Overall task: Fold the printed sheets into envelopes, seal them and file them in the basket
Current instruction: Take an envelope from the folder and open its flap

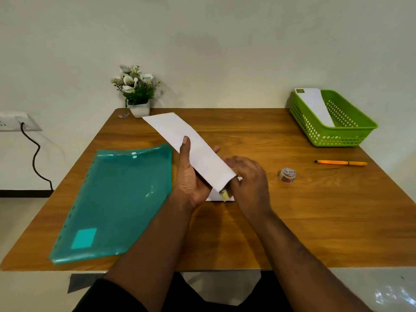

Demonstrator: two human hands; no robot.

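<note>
One desk (pixel 292 221) of wood carries the items counted here. Two hands: one left hand (pixel 191 176) and one right hand (pixel 249 176), both near the centre. Two white envelopes: one long envelope (pixel 180 134) raised at the centre, and one filed envelope (pixel 315 104) in the basket at the far right. One green basket (pixel 342 134). One teal plastic folder (pixel 117 199) at the near left. One orange pen (pixel 341 163) at the right. One roll of tape (pixel 287 175) between the hands and the pen. One potted plant (pixel 135 88) with white flowers at the far edge. One wall socket (pixel 13 121) with one black cable (pixel 35 158) at the far left.
</note>
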